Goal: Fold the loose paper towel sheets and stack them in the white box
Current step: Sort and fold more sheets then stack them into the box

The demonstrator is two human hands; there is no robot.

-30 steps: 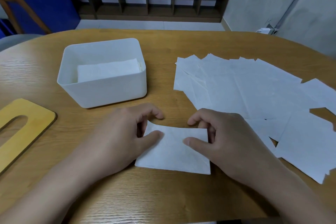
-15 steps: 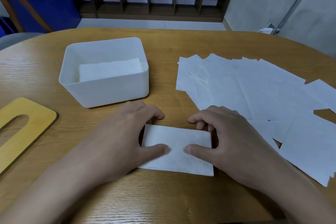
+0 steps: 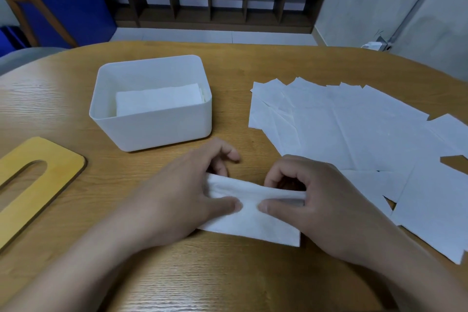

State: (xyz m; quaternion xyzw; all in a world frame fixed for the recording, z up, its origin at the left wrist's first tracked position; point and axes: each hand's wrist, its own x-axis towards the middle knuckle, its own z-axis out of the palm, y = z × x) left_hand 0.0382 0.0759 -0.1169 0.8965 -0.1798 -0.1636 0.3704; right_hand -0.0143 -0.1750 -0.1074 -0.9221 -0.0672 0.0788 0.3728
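Head view: the only view; it looks down at both hands on the worktop (image 3: 253,63).
Sheet: one paper sheet (image 3: 253,220) lies on the worktop close to the person, between the two hands. Its far edge is lifted and rolls toward the person, so I think a fold is being made.
Left hand: the left hand (image 3: 187,190) pinches the left end of the sheet, thumb on top and fingers under the lifted edge. This keeps that end lined up.
Right hand: the right hand (image 3: 316,200) pinches the right end the same way, so both ends can come over together and the fold stays straight.
Box: the white box (image 3: 152,132) stands just behind the left hand, near enough to reach. Folded sheets (image 3: 157,99) already lie flat inside it.
Loose pile: many flat sheets (image 3: 367,139) lie spread out on the right, overlapping, beside the right hand. They wait their turn.
Lid: a yellow board with a long slot (image 3: 33,180) lies on the left, apart from the box. It may be the lid, set aside so the box stays open.
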